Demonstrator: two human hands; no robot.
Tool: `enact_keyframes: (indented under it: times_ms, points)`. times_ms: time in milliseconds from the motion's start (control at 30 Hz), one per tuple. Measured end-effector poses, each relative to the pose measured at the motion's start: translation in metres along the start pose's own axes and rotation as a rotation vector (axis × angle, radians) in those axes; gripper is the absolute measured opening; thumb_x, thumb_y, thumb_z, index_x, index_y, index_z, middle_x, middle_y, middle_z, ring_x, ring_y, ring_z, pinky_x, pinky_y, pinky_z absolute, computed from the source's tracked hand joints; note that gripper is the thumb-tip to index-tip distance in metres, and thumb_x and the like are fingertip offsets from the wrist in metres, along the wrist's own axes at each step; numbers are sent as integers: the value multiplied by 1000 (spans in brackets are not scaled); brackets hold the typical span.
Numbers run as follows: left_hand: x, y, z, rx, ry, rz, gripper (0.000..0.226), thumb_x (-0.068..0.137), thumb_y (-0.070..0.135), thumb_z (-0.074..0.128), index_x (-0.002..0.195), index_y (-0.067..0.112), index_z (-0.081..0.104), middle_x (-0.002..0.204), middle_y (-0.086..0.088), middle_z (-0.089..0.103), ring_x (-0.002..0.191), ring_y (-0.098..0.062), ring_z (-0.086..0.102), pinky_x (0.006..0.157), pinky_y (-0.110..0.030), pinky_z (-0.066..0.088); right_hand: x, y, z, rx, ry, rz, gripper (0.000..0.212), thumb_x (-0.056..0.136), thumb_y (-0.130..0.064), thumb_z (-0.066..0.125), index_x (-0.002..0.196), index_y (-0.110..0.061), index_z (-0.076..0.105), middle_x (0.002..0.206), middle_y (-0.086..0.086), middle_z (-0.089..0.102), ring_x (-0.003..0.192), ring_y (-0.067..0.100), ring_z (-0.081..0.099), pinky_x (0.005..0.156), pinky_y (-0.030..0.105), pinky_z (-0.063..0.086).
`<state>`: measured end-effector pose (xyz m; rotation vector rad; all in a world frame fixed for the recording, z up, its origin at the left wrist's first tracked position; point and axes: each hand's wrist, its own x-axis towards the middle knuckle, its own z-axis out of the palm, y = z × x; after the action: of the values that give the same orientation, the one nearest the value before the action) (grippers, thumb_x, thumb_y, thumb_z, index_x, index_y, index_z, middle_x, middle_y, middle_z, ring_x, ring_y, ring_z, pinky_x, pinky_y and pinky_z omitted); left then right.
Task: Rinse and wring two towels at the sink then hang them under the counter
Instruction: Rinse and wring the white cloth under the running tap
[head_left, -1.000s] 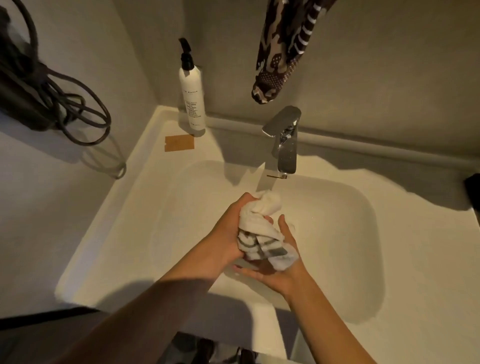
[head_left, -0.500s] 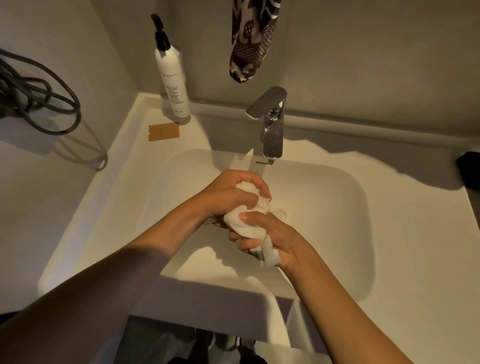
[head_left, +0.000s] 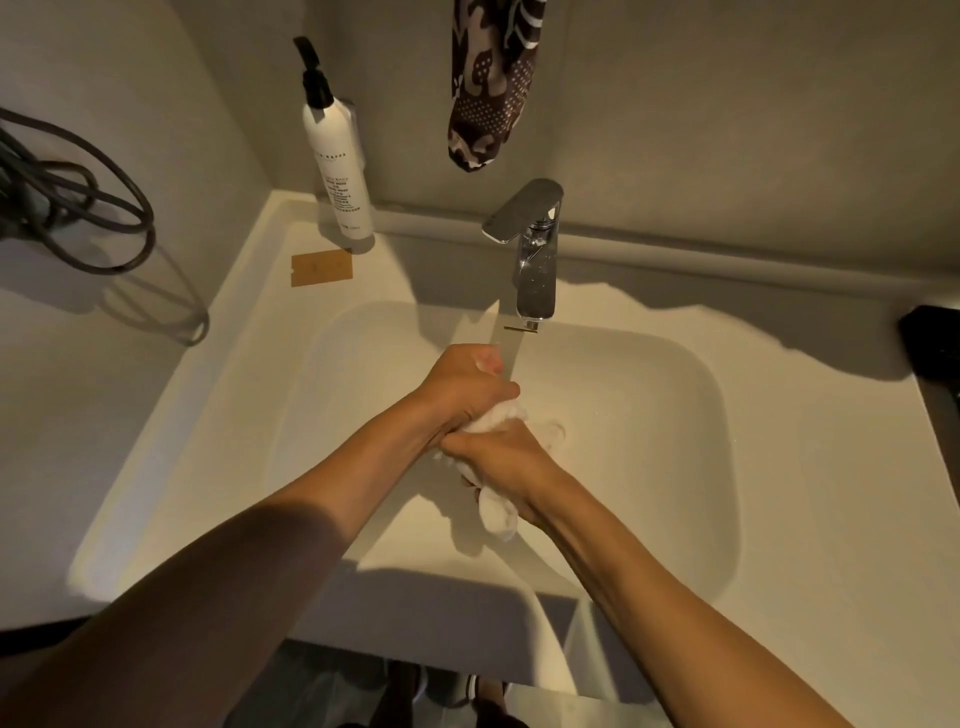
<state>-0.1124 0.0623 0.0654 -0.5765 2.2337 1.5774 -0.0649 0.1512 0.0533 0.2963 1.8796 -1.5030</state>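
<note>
A small white towel (head_left: 497, 514) is bunched into a tight roll over the white sink basin (head_left: 649, 467). My left hand (head_left: 467, 387) is clenched around its far end, just below the chrome faucet (head_left: 535, 265). Closer to me, my right hand (head_left: 501, 454) grips the near part, and a short white tail sticks out under that wrist. Most of the towel is hidden inside both fists. A thin stream runs from the spout past my left hand. A second towel is not in sight.
A white pump bottle (head_left: 337, 156) stands at the sink's back left corner, a tan card (head_left: 321, 267) lying beside it. A brown patterned cloth (head_left: 491, 83) hangs on the wall above the faucet. Dark cables (head_left: 67, 197) hang at left; a black object (head_left: 935, 343) sits at right.
My right hand turned from cupping the towel palm-up to gripping it from above. Both fists closed tighter, squeezing the towel into a narrow roll; its grey stripes are now hidden.
</note>
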Motion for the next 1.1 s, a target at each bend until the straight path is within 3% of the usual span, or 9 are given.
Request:
enact_keyframes:
  times_ms: [67,233,333,433,567,733,833,933,1100]
  points:
    - [4,-9,4,15,62,-66,20,73,3,75,93,6,73,78,-8,66,80,-22,64,73,-28,50,5,8,8,-241,67,-123,4,82,-20,69,86,-20,67,76,0,68,72,16,65,57,20,48]
    - [0,-31,7,6,224,-59,13,79,12,71,89,13,64,88,-3,65,83,-24,62,73,-31,52,13,28,8,-471,147,-201,26,84,-34,70,105,-19,66,92,1,72,83,18,68,67,26,54]
    - [-5,-32,-7,-268,334,-51,20,79,9,68,96,17,69,93,-4,68,84,-22,65,70,-30,55,13,33,-17,261,-34,-112,33,83,-27,75,110,-10,65,107,11,71,95,22,68,77,27,54]
    - [-13,-25,-11,-544,318,-67,23,82,8,66,102,19,71,92,-5,68,80,-19,65,69,-29,53,10,38,-30,1205,-206,209,65,90,-59,59,123,-3,66,129,23,66,121,39,62,93,48,53]
    - [-24,-15,0,-713,290,-67,14,77,15,68,84,25,74,93,-6,72,88,-24,67,76,-35,55,-9,33,-6,1421,-438,382,73,90,-67,53,133,-9,64,137,23,62,126,43,59,91,63,53]
    - [-40,-10,-12,-94,21,364,25,84,-2,60,91,15,76,98,6,76,95,1,68,79,-14,52,-4,12,-21,1408,-512,181,83,73,-28,88,145,-14,49,145,0,57,141,23,47,118,49,34]
    - [-40,0,-25,42,-238,387,25,88,-2,61,98,13,78,101,11,76,101,7,66,81,-8,49,-10,4,-31,1219,-632,106,76,65,-3,89,134,-3,58,137,25,60,122,44,61,97,69,47]
    - [-36,13,-34,48,-313,313,21,92,7,60,99,16,78,95,5,78,94,-6,72,81,-20,56,-20,0,-32,1117,-667,86,55,68,13,78,119,-3,64,111,29,68,93,43,69,68,46,61]
    - [-30,10,-22,22,-170,211,19,93,32,66,83,19,74,51,15,64,51,-1,59,58,-20,49,-22,-5,-27,822,-612,84,30,82,13,61,105,-6,65,96,17,60,70,18,59,52,21,44]
